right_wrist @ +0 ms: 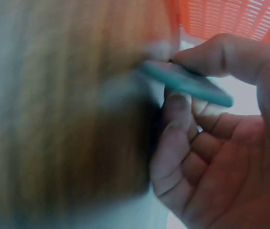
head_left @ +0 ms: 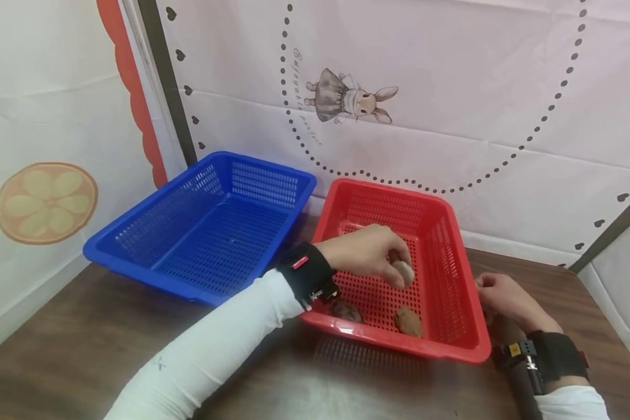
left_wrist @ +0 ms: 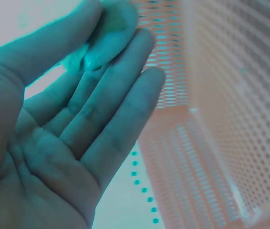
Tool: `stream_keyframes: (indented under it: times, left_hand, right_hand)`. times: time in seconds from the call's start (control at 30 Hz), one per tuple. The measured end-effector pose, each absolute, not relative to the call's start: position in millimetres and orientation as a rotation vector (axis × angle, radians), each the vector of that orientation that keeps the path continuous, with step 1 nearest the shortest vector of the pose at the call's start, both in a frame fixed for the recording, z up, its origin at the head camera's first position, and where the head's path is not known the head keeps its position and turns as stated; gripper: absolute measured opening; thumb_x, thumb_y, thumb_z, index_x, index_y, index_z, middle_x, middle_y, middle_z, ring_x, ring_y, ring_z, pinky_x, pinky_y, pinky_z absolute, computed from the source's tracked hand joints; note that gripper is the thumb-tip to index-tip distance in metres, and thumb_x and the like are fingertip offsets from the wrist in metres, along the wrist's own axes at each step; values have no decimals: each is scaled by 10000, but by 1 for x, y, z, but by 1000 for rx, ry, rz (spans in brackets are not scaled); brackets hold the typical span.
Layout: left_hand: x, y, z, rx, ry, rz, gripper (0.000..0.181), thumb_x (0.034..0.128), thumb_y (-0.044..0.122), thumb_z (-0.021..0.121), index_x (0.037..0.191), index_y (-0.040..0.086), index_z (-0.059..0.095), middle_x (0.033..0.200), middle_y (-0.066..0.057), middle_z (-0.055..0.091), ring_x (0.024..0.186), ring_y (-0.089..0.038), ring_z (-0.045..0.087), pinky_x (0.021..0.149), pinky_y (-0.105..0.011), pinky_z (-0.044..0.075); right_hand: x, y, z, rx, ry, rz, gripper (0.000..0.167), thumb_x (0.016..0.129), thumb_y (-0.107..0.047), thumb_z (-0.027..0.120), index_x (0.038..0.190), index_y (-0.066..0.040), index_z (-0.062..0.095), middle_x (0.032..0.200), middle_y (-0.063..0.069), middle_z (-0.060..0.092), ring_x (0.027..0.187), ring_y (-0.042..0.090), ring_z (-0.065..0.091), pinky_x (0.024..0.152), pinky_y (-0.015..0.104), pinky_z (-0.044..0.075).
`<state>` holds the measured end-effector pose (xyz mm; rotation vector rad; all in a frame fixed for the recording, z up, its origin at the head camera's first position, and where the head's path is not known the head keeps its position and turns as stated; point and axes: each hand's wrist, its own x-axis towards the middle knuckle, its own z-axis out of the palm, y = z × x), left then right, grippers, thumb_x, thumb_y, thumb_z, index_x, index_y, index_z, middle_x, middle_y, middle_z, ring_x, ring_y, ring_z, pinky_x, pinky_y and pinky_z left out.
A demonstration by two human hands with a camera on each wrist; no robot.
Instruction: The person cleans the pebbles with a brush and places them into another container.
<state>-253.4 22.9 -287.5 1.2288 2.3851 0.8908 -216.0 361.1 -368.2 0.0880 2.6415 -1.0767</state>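
Observation:
My left hand point(head_left: 370, 254) is over the red basket point(head_left: 464, 303), its thumb and fingertips pinching a pale, rounded, stone-like piece point(head_left: 403, 274). In the left wrist view the same smooth piece point(left_wrist: 112, 36) sits between thumb and fingers. Below the hand, a dark mottled brown lump point(head_left: 346, 311) and a lighter brown lump point(head_left: 408, 322) lie on the basket floor near its front wall. Just outside the basket's right side is my right hand point(head_left: 511, 300). Its thumb and fingers pinch a thin flat piece point(right_wrist: 187, 85) that looks teal in the right wrist view; its kind is unclear.
Left of the red basket stands a blue basket point(head_left: 226, 239), nothing visible inside it. Both rest on a brown wood-grain table point(head_left: 47, 356). A white cloth backdrop point(head_left: 451, 87) with a rabbit print rises behind them, and more cloth closes the left and right sides.

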Motion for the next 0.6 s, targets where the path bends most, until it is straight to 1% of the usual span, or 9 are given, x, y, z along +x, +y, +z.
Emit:
stream_keyframes:
  times: [0.1, 0.2, 0.27, 0.33, 0.43, 0.47, 0.53, 0.6]
  left_hand:
    - [-247, 16, -285, 1238, 2404, 1012, 230, 912, 252, 868, 1120, 187, 795, 921, 136, 741, 878, -92, 701, 810, -221, 583]
    - [-242, 10, -286, 1233, 2398, 1118, 211, 921, 253, 859, 1108, 195, 778, 932, 137, 738, 890, -90, 700, 818, -230, 583]
    - [-238, 6, -287, 1219, 2406, 1172, 214, 927, 256, 852, 1112, 194, 765, 949, 139, 736, 911, -84, 696, 827, -237, 583]
    - [-236, 2, -288, 1201, 2423, 1223, 225, 931, 260, 850, 1122, 188, 757, 969, 140, 738, 931, -75, 691, 828, -245, 588]
    - [-234, -3, -287, 1157, 2428, 1299, 235, 937, 241, 844, 1134, 162, 742, 990, 115, 743, 911, -74, 709, 809, -253, 607]
    - [-233, -4, -287, 1145, 2418, 1329, 236, 941, 228, 840, 1138, 149, 735, 999, 102, 747, 905, -75, 719, 803, -256, 616]
    - [-233, -5, -284, 1127, 2395, 1376, 232, 952, 195, 827, 1144, 122, 719, 1004, 69, 752, 878, -85, 731, 783, -268, 630]
    - [-234, -5, -281, 1110, 2373, 1422, 234, 965, 166, 808, 1156, 98, 692, 1005, 38, 755, 862, -100, 743, 781, -295, 641]
  right_hand:
    - [-214, 360, -371, 57, 2668, -1089, 275, 1061, -284, 623, 1094, -11, 617, 803, 105, 642, 722, 285, 621, 649, 360, 538]
    - [-212, 361, -375, 57, 2691, -1087, 232, 1068, -230, 592, 1081, 2, 600, 772, 97, 611, 708, 271, 594, 622, 333, 513]
    - [-212, 362, -376, 61, 2715, -1069, 231, 1072, -215, 575, 1097, 14, 593, 810, 89, 618, 740, 264, 588, 637, 331, 508]
    - [-212, 363, -377, 72, 2723, -1084, 250, 1076, -215, 576, 1134, 28, 576, 878, 100, 643, 786, 264, 611, 682, 333, 541]
    - [-213, 364, -376, 63, 2731, -1124, 300, 1089, -208, 560, 1212, 64, 528, 1014, 131, 669, 852, 254, 652, 752, 342, 598]
    - [-213, 364, -376, 59, 2725, -1146, 304, 1096, -197, 547, 1231, 72, 507, 1036, 139, 669, 851, 248, 667, 756, 335, 612]
    - [-213, 365, -375, 32, 2710, -1179, 296, 1100, -164, 524, 1244, 93, 496, 1038, 146, 675, 822, 243, 686, 738, 326, 626]
    - [-214, 366, -374, -8, 2699, -1202, 247, 1098, -116, 497, 1205, 102, 537, 985, 137, 692, 770, 245, 688, 696, 323, 623]
